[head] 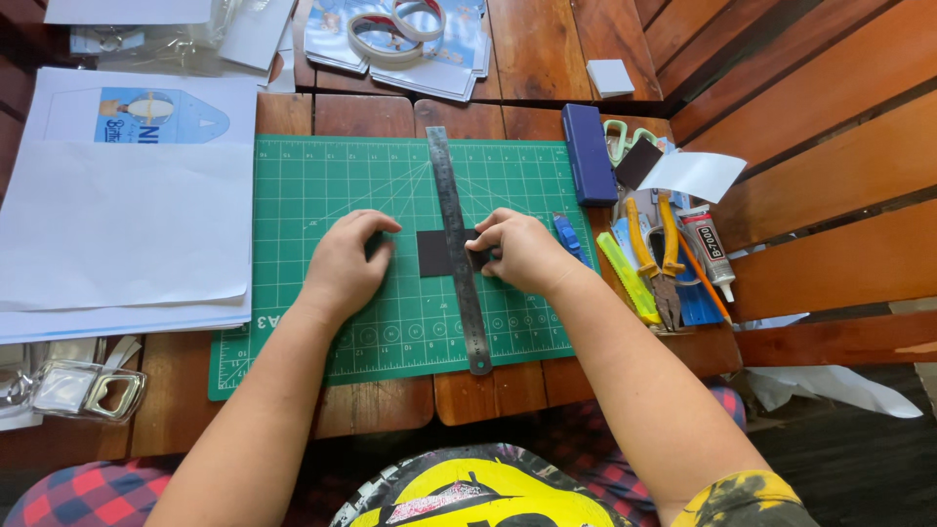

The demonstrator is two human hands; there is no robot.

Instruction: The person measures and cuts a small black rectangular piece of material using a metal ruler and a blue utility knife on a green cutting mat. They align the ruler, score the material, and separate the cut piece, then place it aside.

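Note:
A green cutting mat (322, 185) lies on the wooden table. A long steel ruler (454, 234) runs down its middle, over a small black rectangular piece (432, 253). My left hand (346, 262) rests curled on the mat just left of the black piece, fingertips near its left edge. My right hand (522, 251) presses on the ruler and the black piece's right side with its fingertips. What lies under either hand is hidden.
A stack of white paper sheets (127, 224) lies left of the mat. Right of it are a blue case (589, 153), pliers with yellow handles (659, 254), a glue tube (708, 249), a green cutter (628, 278). Tape rolls (395, 27) sit at the back, wooden slats at right.

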